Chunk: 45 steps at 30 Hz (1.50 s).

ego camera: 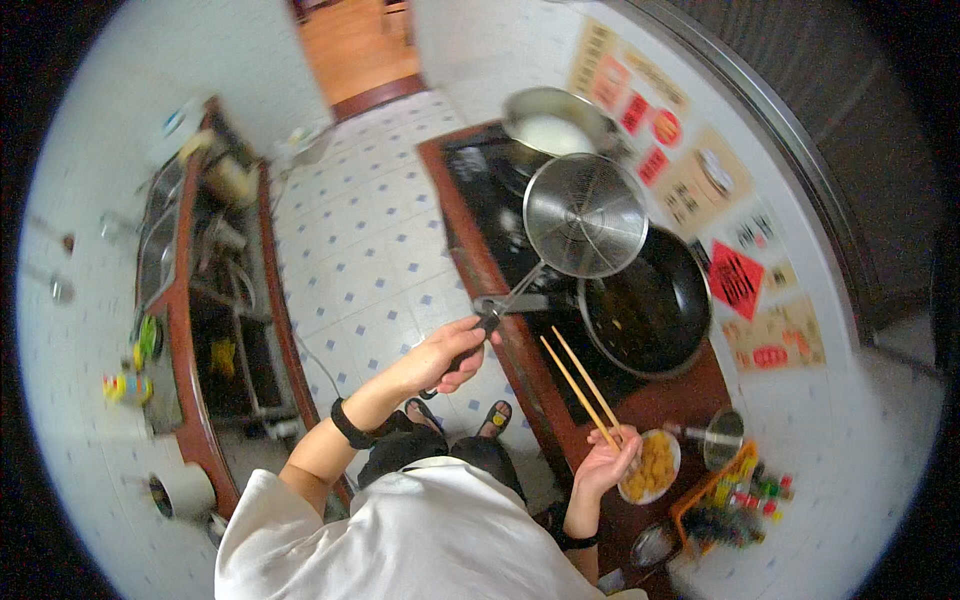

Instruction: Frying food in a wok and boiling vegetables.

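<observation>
My left hand (459, 352) grips the black handle of a round metal strainer (585, 217). The strainer's shiny disc hangs over the stove, partly covering the near side of a black wok (645, 315). Dark oil with a few small bits lies in the wok. In my right hand (609, 457) is a pair of wooden chopsticks (581, 386), their tips apart and pointing toward the stove. Right beside that hand, a white plate (677, 466) holds golden fried pieces (651, 471).
A metal pot (551, 97) with whitish contents stands at the stove's far end. An orange-rimmed basket (681, 517) of bottles sits at the lower right, near a small metal-and-glass container (724, 439). Across the tiled floor (367, 247) is a sink counter (184, 337).
</observation>
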### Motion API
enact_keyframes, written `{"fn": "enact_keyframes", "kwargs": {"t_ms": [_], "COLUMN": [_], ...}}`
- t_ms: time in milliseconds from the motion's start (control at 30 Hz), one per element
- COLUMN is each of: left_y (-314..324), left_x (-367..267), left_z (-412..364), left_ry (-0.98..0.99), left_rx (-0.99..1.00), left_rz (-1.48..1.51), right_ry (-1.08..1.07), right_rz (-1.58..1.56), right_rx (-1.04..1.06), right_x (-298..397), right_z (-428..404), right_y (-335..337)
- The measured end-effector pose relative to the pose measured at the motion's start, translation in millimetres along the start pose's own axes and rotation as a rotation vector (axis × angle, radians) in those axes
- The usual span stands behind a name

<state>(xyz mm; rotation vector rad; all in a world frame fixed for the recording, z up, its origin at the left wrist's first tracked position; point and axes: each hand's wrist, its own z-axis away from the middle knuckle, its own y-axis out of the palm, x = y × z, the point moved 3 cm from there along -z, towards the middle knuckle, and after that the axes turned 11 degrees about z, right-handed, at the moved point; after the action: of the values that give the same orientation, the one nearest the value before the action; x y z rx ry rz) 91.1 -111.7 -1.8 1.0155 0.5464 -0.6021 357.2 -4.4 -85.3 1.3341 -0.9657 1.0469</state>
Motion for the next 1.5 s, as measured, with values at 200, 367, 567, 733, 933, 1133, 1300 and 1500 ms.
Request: {"fn": "enact_keyframes", "kwargs": {"t_ms": [200,367,567,733,933,1133,1300,1500], "left_y": [-82,-174,-266,-337,-417,-522,-579,-668], "left_x": [-23,-40,-52,-58,-78,-123,-177,-230], "left_z": [84,179,276,322,339,354,363,368], "left_ry": [0.218,0.358,0.467,0.562,0.689,0.878,0.899,0.977], "left_rx": [-0.165,-0.387,-0.623,-0.801,-0.951,-1.026,-1.166,-1.167], "left_rz": [0.059,-0.001,0.128,0.336,0.574,0.641,0.762,0.911], "right_ry": [-0.029,-0.004,0.031,-0.056,-0.113,-0.075,-0.040,-0.058], "right_rz": [0.073,0.118,0.116,0.185,0.246,0.239,0.205,0.182], "right_rx": [0.416,0.630,0.935,1.154,1.322,1.458,1.603,1.741], "right_x": [-18,-49,-80,-103,-153,-204,-229,-257], "right_z": [31,98,176,215,242,269,298,342], "right_y": [103,215,337,428,541,683,792,902]}}
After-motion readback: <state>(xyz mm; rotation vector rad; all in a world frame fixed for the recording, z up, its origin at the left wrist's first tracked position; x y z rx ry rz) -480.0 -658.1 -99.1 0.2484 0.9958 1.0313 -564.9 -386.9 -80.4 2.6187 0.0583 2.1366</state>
